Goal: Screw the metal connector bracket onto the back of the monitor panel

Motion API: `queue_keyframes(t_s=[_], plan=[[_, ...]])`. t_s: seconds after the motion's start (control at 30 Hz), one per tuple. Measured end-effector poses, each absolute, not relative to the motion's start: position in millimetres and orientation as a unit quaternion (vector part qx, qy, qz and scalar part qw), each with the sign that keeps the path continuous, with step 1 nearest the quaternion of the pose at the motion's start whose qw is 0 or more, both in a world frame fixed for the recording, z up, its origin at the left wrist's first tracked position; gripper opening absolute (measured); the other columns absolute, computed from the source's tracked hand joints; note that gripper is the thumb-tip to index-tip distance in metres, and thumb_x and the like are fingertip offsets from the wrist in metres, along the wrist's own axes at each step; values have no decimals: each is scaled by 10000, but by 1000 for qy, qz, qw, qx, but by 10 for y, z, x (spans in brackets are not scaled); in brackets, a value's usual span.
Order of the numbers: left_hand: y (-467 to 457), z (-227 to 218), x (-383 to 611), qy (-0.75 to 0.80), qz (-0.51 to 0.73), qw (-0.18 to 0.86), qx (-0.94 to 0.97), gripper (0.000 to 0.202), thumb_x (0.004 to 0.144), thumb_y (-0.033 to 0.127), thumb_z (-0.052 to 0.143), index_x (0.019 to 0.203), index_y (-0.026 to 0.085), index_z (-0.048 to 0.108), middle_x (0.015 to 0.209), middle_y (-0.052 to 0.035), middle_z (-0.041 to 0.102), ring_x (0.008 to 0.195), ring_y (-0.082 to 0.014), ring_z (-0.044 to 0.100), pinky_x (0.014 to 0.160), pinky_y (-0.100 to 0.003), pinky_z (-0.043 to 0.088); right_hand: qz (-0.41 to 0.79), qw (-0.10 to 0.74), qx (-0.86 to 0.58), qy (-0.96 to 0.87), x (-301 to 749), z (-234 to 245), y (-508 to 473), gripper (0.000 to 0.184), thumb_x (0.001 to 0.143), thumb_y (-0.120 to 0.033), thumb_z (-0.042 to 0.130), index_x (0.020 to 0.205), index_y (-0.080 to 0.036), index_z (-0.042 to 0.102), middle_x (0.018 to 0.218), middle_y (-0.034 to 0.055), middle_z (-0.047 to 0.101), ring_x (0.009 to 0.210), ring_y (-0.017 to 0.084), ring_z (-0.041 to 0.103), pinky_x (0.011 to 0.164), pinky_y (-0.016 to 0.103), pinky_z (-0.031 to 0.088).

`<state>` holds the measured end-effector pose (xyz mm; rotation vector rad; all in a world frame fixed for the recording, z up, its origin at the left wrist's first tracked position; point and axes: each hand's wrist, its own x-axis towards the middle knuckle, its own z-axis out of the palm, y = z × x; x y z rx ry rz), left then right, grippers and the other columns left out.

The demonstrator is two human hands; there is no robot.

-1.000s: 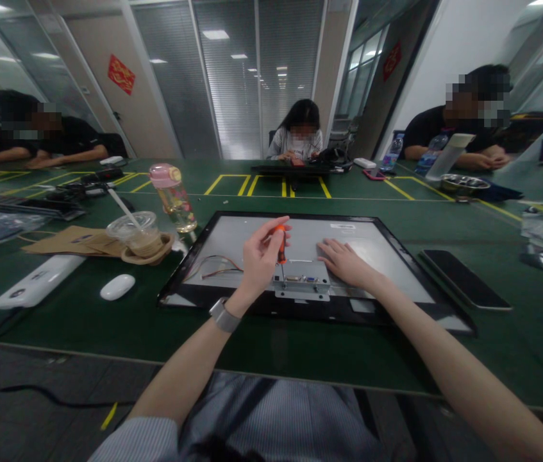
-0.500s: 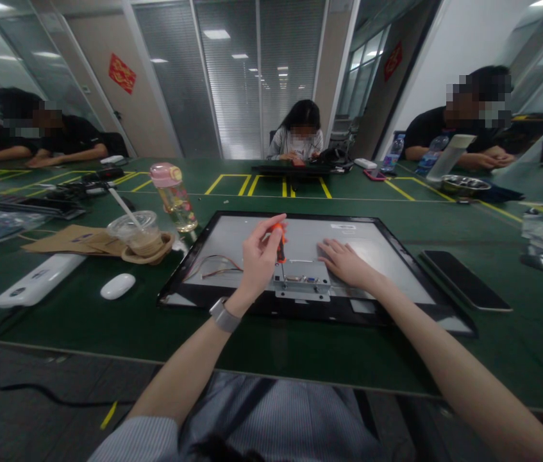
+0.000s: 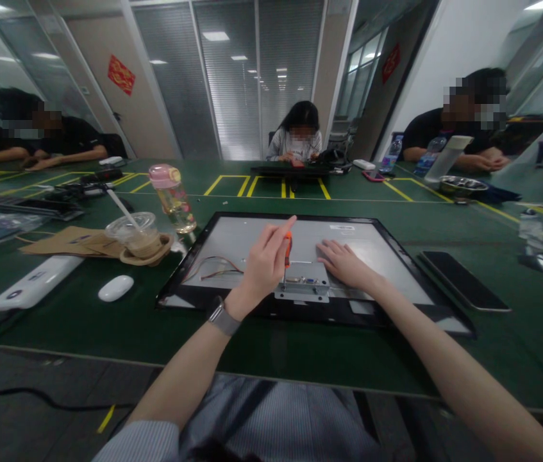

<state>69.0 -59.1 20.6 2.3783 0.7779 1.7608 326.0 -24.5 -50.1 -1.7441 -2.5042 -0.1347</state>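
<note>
My left hand [image 3: 267,260] is closed around an orange and black screwdriver [image 3: 288,249], held upright with one finger stretched past its top. The screwdriver's tip is hidden behind the hand, over a metal bracket [image 3: 302,296] with video ports. That bracket sits at the near side of a flat display panel [image 3: 233,237], which lies face down with its grey back up and a black frame around it. Flat on the panel's back, right of the bracket, rests my right hand [image 3: 343,262], fingers spread and holding nothing. Thin coloured wires [image 3: 216,264] lie on the panel's left part.
Left of the panel are a white mouse [image 3: 116,289], a white power strip [image 3: 35,282], an iced drink cup [image 3: 136,234] and a pink-lidded bottle [image 3: 172,199]. A dark phone-like slab [image 3: 461,279] lies to the right. Several people sit across the green table [image 3: 233,350].
My left hand has turned on the screwdriver and shifted slightly right, covering more of the handle. My right hand stays in place on the panel.
</note>
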Motion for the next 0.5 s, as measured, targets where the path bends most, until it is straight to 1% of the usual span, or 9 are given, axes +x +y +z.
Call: queue_keyframes(t_s=[0.07, 0.1, 0.2, 0.27, 0.33, 0.4, 0.43, 0.47, 0.5], plan=[[-600, 213, 689, 233, 558, 40, 795, 359, 1042, 189, 347, 1339, 190, 549, 990, -70, 614, 850, -148, 582, 759, -287, 513, -47, 39, -570, -819, 3259, -506, -243, 538, 1033, -410, 304, 1477, -137, 439, 1548, 198, 436, 1436, 353, 390, 1134, 541, 361], [-601, 220, 691, 227, 552, 47, 801, 339, 1041, 200, 362, 1314, 197, 562, 1006, -71, 619, 867, -151, 590, 771, -292, 517, -50, 36, -570, -820, 3257, -507, -243, 538, 1033, -408, 301, 1479, -138, 436, 1549, 195, 435, 1436, 354, 389, 1133, 542, 361], [-595, 243, 698, 222, 558, 59, 797, 235, 984, 292, 549, 1186, 205, 632, 974, -47, 589, 818, -137, 580, 743, -282, 522, -53, 32, -573, -817, 3248, -503, -244, 539, 1034, -402, 292, 1481, -135, 430, 1551, 196, 432, 1432, 367, 391, 1127, 564, 362], [-585, 245, 703, 228, 577, 75, 781, 210, 942, 297, 623, 1127, 207, 663, 932, -30, 562, 799, -128, 563, 733, -273, 517, -52, 33, -572, -818, 3241, -495, -248, 540, 1033, -399, 291, 1477, -126, 433, 1550, 207, 430, 1430, 372, 392, 1121, 573, 365], [-574, 232, 705, 228, 580, 138, 770, 231, 978, 246, 541, 1179, 213, 650, 931, -35, 575, 806, -129, 570, 729, -270, 517, -52, 34, -568, -820, 3236, -487, -253, 540, 1034, -396, 290, 1474, -119, 435, 1547, 212, 430, 1428, 370, 395, 1119, 570, 369], [-568, 213, 704, 217, 572, 229, 757, 314, 1011, 206, 417, 1260, 221, 607, 982, -53, 617, 822, -134, 599, 726, -272, 523, -54, 33, -566, -822, 3233, -480, -257, 539, 1034, -391, 285, 1473, -116, 436, 1548, 210, 430, 1426, 369, 397, 1119, 562, 371], [-566, 206, 704, 214, 569, 261, 750, 327, 1012, 204, 395, 1261, 224, 607, 1006, -59, 631, 836, -139, 612, 735, -276, 527, -54, 32, -566, -822, 3232, -479, -258, 540, 1034, -389, 284, 1472, -113, 437, 1547, 211, 430, 1424, 370, 399, 1119, 560, 370], [-565, 203, 704, 216, 569, 278, 743, 307, 1004, 217, 419, 1227, 227, 629, 1022, -61, 636, 852, -145, 618, 754, -283, 528, -54, 32, -567, -821, 3232, -478, -259, 541, 1033, -388, 284, 1471, -111, 438, 1547, 213, 431, 1423, 371, 400, 1119, 560, 369], [-564, 204, 704, 222, 575, 279, 736, 258, 982, 237, 483, 1167, 228, 662, 1020, -58, 632, 863, -151, 615, 775, -289, 527, -53, 33, -569, -820, 3233, -477, -259, 541, 1032, -388, 286, 1471, -112, 439, 1546, 214, 432, 1424, 372, 399, 1119, 563, 368]])
